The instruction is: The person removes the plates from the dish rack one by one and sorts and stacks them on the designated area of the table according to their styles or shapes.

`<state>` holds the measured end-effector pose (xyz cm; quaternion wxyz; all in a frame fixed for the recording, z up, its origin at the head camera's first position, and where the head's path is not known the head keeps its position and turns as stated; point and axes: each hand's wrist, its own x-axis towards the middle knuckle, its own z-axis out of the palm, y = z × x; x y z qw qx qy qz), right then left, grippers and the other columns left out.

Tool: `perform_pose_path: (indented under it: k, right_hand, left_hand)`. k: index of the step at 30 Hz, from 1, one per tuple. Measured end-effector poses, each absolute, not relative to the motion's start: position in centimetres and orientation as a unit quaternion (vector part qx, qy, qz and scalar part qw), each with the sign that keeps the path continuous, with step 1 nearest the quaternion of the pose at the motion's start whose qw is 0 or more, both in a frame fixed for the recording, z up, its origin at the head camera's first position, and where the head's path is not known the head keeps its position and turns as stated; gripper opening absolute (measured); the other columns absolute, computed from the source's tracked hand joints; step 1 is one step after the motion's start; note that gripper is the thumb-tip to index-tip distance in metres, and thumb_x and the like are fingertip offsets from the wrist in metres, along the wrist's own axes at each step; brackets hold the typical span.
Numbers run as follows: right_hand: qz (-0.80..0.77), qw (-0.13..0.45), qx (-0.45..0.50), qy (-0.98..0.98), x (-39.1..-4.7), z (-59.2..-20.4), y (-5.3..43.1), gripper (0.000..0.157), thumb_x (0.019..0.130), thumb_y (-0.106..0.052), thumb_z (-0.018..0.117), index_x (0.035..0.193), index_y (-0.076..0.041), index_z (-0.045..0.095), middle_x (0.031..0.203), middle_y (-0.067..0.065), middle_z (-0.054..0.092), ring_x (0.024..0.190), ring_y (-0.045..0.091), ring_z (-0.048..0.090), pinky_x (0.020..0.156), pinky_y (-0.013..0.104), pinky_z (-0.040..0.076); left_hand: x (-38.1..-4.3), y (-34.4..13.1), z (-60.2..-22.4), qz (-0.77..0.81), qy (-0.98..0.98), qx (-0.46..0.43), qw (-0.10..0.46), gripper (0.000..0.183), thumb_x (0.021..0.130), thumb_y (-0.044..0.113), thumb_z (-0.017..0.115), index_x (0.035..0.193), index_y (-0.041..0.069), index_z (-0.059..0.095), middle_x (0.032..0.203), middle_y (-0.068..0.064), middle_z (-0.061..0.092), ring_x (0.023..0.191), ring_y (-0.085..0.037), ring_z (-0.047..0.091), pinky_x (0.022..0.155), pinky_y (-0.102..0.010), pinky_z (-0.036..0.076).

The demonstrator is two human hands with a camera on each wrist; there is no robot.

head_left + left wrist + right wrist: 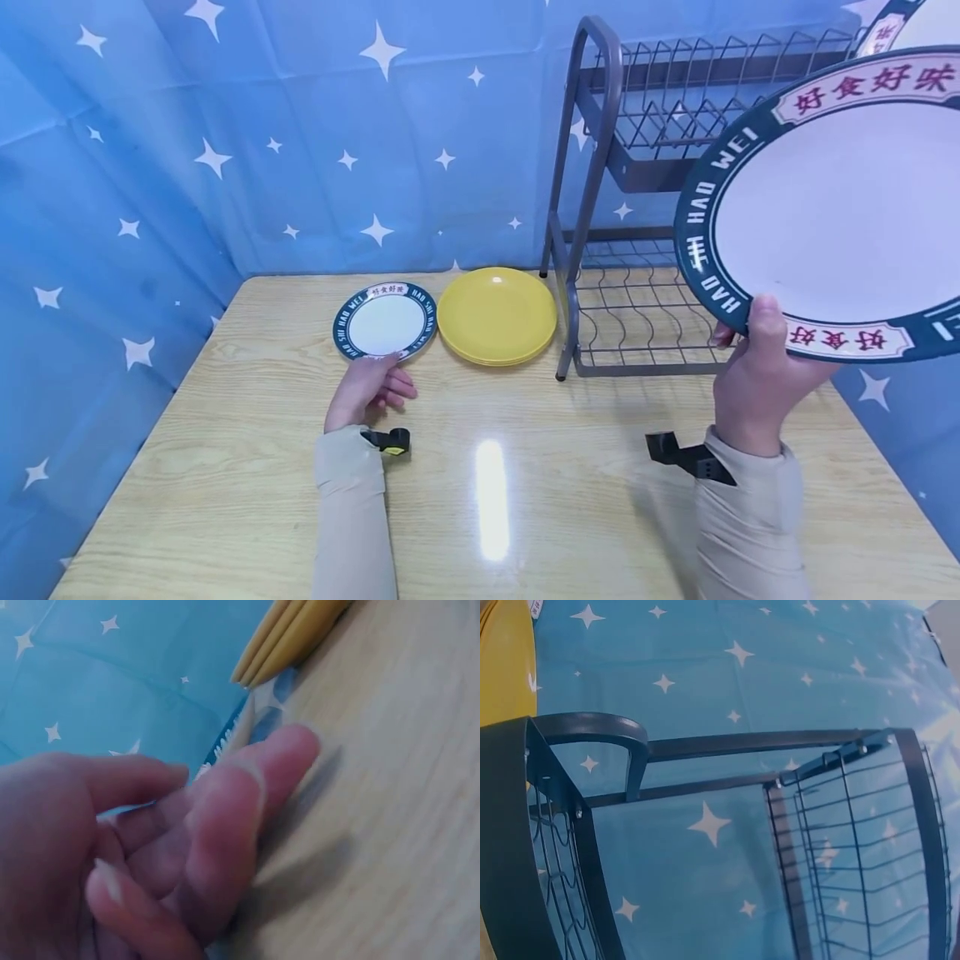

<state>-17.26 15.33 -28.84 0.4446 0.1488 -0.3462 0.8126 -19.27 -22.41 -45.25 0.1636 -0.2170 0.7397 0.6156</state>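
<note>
My right hand [761, 383] grips a white plate [847, 217] with a dark green, lettered rim, raised in front of the rack. Its thumb lies over the lower rim on the plate's face; most of the other fingers are hidden behind. On the table lies a matching green-rimmed plate [386, 323]. At that plate's near rim is my left hand [367, 387], one fingertip overlapping the edge in the head view. In the left wrist view its fingers [225, 847] are loosely bent, with the plate's lettered edge [225, 742] just beyond them.
Several yellow plates [497, 317] are stacked beside the green-rimmed one. A dark grey two-tier wire rack [592, 167] stands at the back right. Another green-rimmed plate [930, 25] shows at the top right corner. A blue star-patterned curtain [300, 125] hangs behind the wooden table [225, 467].
</note>
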Motion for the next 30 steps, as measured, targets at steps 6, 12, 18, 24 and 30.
perform_pose_path:
  k: [6, 12, 18, 24, 30]
  right_hand:
    - [0.806, 0.427, 0.168, -0.373, -17.6, -29.6, 15.4, 0.053, 0.069, 0.01, 0.052, 0.118, 0.008, 0.031, 0.072, 0.026, 0.053, 0.037, 0.022, 0.042, 0.035, 0.024, 0.036]
    - [0.786, 0.397, 0.197, -0.431, -17.6, -30.2, 15.4, 0.054, 0.071, 0.01, 0.053, 0.12, 0.007, 0.031, 0.079, 0.027, 0.055, 0.041, 0.02, 0.046, 0.037, 0.022, 0.038]
    - [0.767, 0.357, 0.223, -0.484, -17.5, -30.5, 15.3, 0.045, 0.074, 0.011, 0.054, 0.116, 0.009, 0.036, 0.083, 0.025, 0.057, 0.046, 0.018, 0.05, 0.039, 0.022, 0.04]
    - [0.747, 0.337, 0.216, -0.53, -17.6, -31.0, 15.2, 0.03, 0.077, 0.01, 0.055, 0.106, 0.009, 0.047, 0.08, 0.019, 0.059, 0.046, 0.015, 0.047, 0.04, 0.021, 0.038]
    - [0.669, 0.329, 0.219, -0.63, -17.7, -31.6, 15.0, 0.019, 0.082, 0.001, 0.055, 0.1, 0.007, 0.056, 0.081, 0.012, 0.062, 0.05, 0.011, 0.049, 0.044, 0.017, 0.039]
  left_hand:
    - [-19.4, -21.7, -42.9, 0.564, 0.805, -0.139, 0.123, 0.053, 0.087, 0.054, 0.042, 0.098, 0.007, 0.063, 0.081, -0.008, 0.066, 0.07, -0.025, 0.064, 0.06, -0.035, 0.046]
    - [-19.0, -20.3, -39.6, 0.537, 0.836, -0.08, 0.087, 0.051, 0.085, 0.059, 0.042, 0.099, 0.014, 0.062, 0.087, -0.004, 0.065, 0.074, -0.023, 0.063, 0.068, -0.039, 0.049]
    - [-18.1, -18.7, -36.8, 0.52, 0.852, -0.044, 0.043, 0.044, 0.084, 0.06, 0.043, 0.097, 0.023, 0.062, 0.085, 0.0, 0.064, 0.072, -0.019, 0.062, 0.062, -0.034, 0.05]
    - [-17.0, -17.1, -34.3, 0.516, 0.857, -0.001, 0.005, 0.046, 0.081, 0.063, 0.045, 0.099, 0.025, 0.062, 0.083, 0.003, 0.063, 0.072, -0.016, 0.061, 0.061, -0.034, 0.05]
    - [-16.0, -15.6, -32.7, 0.505, 0.86, 0.069, -0.034, 0.04, 0.082, 0.06, 0.046, 0.099, 0.027, 0.061, 0.078, 0.003, 0.063, 0.066, -0.012, 0.059, 0.057, -0.033, 0.05]
